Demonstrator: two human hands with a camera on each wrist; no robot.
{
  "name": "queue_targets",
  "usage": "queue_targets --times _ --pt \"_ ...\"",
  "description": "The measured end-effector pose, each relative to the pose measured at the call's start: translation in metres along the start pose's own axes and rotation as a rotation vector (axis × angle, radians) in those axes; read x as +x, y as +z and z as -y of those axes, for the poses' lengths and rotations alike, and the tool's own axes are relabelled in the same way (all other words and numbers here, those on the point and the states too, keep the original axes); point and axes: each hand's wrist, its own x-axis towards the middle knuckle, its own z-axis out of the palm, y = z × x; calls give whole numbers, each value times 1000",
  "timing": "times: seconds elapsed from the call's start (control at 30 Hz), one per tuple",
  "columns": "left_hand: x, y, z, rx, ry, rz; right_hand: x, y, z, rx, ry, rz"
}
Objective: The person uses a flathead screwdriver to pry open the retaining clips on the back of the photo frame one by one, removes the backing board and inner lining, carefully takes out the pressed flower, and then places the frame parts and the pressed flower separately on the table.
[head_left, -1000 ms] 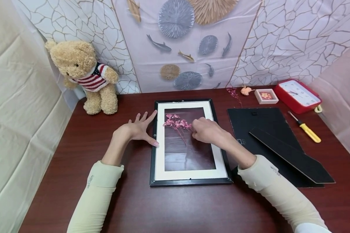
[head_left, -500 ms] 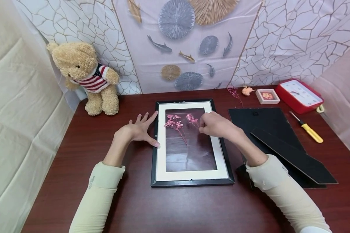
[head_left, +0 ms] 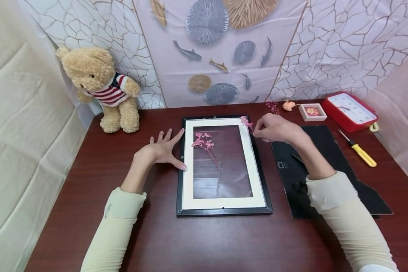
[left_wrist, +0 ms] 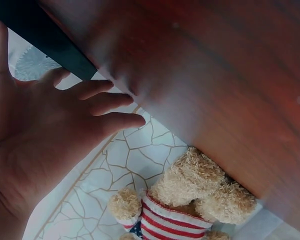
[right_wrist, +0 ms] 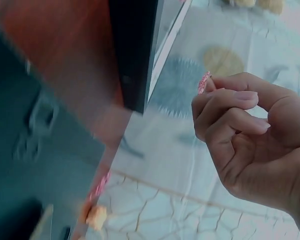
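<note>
A black picture frame with a white mat lies flat on the dark red table. Inside the mat opening rests a pink dried flower sprig, stem pointing down and right. My left hand, fingers spread, rests along the frame's left edge; the left wrist view shows this hand beside the black rim. Over the frame's upper right corner, my right hand pinches a second pink flower sprig. Only a bit of that flower shows in the right wrist view.
Right of the frame lie a black backing board and a yellow-handled screwdriver. Behind them are another pink sprig, a peach flower, a small white box and a red clock. A teddy bear sits back left.
My right hand has drawn the second sprig away from the one in the mat opening, moving right and up to the frame's upper right corner. The left hand has stayed put.
</note>
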Motion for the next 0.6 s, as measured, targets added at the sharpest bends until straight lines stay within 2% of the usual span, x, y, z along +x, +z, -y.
queue_targets --times 0.13,0.37,0.6 --pt "-3 0 -3 0 1 -5 1 -12 -17 33 29 -26" --pt "-5 0 -4 11 -12 -9 11 -30 -52 21 81 -60" --pt "-12 -2 -11 23 -20 -17 28 -34 -84 -7 87 -71"
